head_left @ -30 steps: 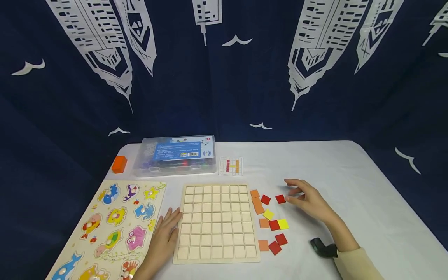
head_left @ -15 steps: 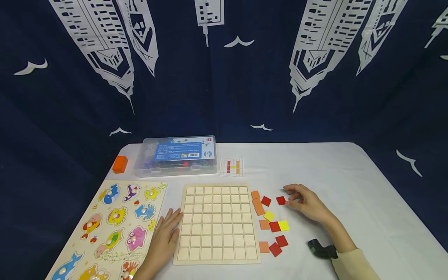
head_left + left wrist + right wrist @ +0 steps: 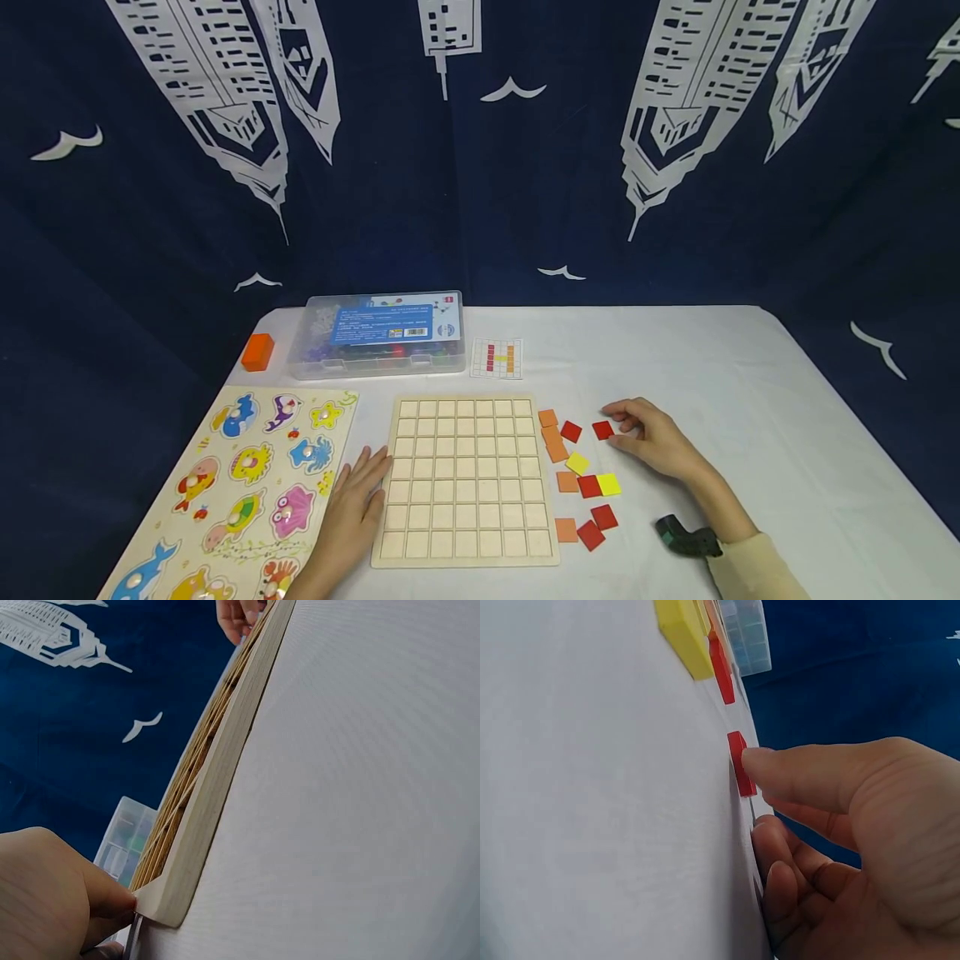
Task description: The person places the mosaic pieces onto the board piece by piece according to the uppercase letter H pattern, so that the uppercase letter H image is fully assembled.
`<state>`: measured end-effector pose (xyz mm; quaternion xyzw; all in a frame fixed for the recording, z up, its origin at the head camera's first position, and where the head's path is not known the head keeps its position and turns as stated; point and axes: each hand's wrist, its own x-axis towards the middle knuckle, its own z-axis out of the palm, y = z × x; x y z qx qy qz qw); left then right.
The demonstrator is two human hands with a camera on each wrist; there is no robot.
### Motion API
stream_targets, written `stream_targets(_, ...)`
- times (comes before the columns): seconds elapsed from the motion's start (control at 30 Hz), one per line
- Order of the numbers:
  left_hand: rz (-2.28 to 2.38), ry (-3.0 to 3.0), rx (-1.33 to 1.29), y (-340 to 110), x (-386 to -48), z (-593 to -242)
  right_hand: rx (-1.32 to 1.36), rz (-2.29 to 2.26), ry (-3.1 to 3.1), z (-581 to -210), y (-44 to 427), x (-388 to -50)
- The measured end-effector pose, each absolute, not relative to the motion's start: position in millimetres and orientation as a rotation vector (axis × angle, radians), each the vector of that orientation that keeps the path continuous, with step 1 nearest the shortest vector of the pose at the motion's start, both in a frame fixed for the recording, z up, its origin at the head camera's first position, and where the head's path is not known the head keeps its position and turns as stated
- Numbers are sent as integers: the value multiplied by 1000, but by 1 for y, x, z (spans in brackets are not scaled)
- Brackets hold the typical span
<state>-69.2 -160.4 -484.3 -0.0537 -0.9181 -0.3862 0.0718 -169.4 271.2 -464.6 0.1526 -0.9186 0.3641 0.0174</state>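
In the head view a wooden grid board [image 3: 465, 560] lies flat at the middle, its squares bare. My left hand [image 3: 351, 500] rests with extended fingers along its left edge; in the left wrist view, this hand [image 3: 52, 892] touches the board's corner [image 3: 169, 900]. On the right, my right hand [image 3: 660, 442] is at a red square tile [image 3: 603, 430], thumb at its near side and index finger beyond it. The right wrist view has the thumb [image 3: 761, 765] over part of the red tile [image 3: 739, 742], which still lies on the cloth. The other fingers are loosely bent.
More red [image 3: 591, 535], orange [image 3: 567, 482] and yellow [image 3: 608, 484] tiles lie right of the board. Behind it are a printed pattern card [image 3: 497, 358] and a clear plastic case [image 3: 382, 333]. An animal puzzle board [image 3: 255, 450] and orange block [image 3: 257, 352] stand left.
My right hand has moved slightly left and down toward the red tile, and its thumb and index finger have drawn closer together. The left hand stays at the board's edge.
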Motion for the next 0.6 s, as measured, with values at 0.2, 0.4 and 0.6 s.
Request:
stream_targets(0.2, -1156, -2752, -163, -161, -69, -485, 471, 1079, -2870, -468, 268, -170)
stream_targets(0.4, -1154, -2745, -165, -161, -69, -485, 436, 1030, -2901, -472, 267, -170)
stream_targets(0.6, -1146, -2743, -172, -161, -69, -484, 443, 1018, -2898, -473, 267, -170)
